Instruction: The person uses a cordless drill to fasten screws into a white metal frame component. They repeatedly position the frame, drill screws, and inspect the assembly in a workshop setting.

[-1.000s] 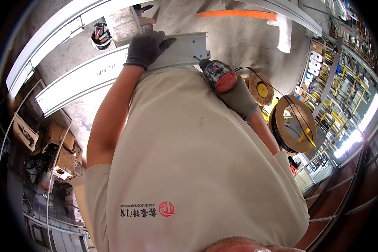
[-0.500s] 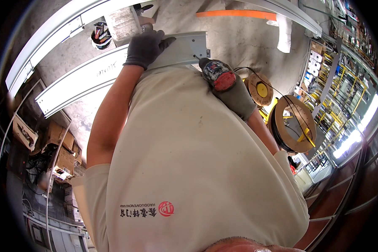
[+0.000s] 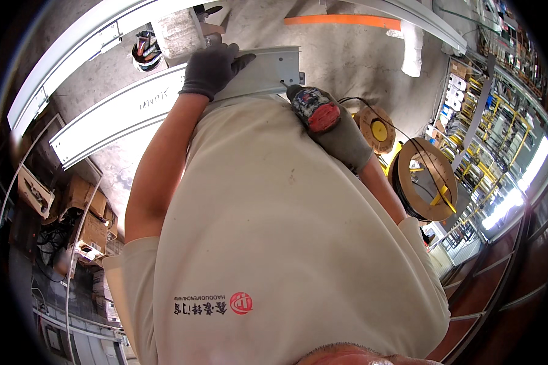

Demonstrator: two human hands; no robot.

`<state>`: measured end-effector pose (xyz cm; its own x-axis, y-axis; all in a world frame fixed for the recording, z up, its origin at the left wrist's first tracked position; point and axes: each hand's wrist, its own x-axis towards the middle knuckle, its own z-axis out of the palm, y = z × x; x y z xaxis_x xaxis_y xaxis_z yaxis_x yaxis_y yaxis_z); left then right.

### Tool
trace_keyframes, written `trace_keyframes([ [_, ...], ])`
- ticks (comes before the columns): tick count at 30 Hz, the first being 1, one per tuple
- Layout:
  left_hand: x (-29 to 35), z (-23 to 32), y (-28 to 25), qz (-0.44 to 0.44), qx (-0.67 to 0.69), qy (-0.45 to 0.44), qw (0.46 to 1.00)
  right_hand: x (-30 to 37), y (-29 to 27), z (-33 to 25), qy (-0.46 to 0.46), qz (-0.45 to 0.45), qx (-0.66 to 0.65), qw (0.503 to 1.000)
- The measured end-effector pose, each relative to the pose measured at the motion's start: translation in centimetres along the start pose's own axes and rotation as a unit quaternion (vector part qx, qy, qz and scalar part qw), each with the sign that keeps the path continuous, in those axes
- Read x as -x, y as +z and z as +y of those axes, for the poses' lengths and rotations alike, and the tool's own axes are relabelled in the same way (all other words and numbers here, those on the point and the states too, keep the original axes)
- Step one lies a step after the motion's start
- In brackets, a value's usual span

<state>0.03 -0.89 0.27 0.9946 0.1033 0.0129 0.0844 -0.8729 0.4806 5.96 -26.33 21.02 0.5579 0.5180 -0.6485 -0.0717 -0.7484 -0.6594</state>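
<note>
A long white metal profile [image 3: 117,115] lies across in front of me, with handwriting and small holes in its face. My left hand [image 3: 212,70], in a dark grey glove, grips its far edge, thumb stretched along the face toward the right. In my gloved right hand [image 3: 346,143] is a cordless drill [image 3: 316,111], black and red, its handle hidden beneath. Its tip points at a hole near the profile's right end; whether the bit is inside the hole I cannot tell.
Beyond the profile stand a bucket of tools [image 3: 146,53] and a pale block-like support [image 3: 178,35]. Another long white profile [image 3: 61,64] curves along the far side. Cardboard reels [image 3: 438,176] with cable stand to the right, cardboard boxes [image 3: 91,234] to the left. An orange bar [image 3: 344,21] lies on the floor.
The drill has shifted very slightly up and left, and the profile's left end has moved a little. My left hand keeps its place.
</note>
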Motion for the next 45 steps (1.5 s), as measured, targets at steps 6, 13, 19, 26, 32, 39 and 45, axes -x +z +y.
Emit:
trace_keyframes([
  [6,0.0,-0.2,0.4,0.021,0.004,0.008,1.000,0.0,-0.2,0.1,0.023,-0.005,0.017,1.000],
  [13,0.0,0.0,0.1,-0.033,-0.029,-0.017,0.999,-0.3,-0.1,0.6,0.001,0.004,0.020,1.000],
  [19,-0.1,0.1,-0.2,-0.049,-0.028,-0.027,0.998,0.0,0.0,1.1,-0.006,0.023,0.029,0.999],
  [26,-0.1,-0.4,0.3,0.023,0.010,0.007,1.000,0.9,-0.4,1.2,0.041,0.019,0.024,0.999],
  [32,0.1,0.0,0.3,0.006,0.030,-0.021,0.999,3.5,-4.8,0.4,0.057,0.045,-0.064,0.995],
  [39,-0.1,0.2,-1.6,0.016,0.049,0.005,0.999,-2.0,-4.4,-3.5,-0.173,0.142,-0.138,0.965],
  [45,0.1,-0.5,-0.6,0.028,0.088,0.006,0.996,-15.1,-1.5,-12.4,-0.488,0.156,0.075,0.855],
])
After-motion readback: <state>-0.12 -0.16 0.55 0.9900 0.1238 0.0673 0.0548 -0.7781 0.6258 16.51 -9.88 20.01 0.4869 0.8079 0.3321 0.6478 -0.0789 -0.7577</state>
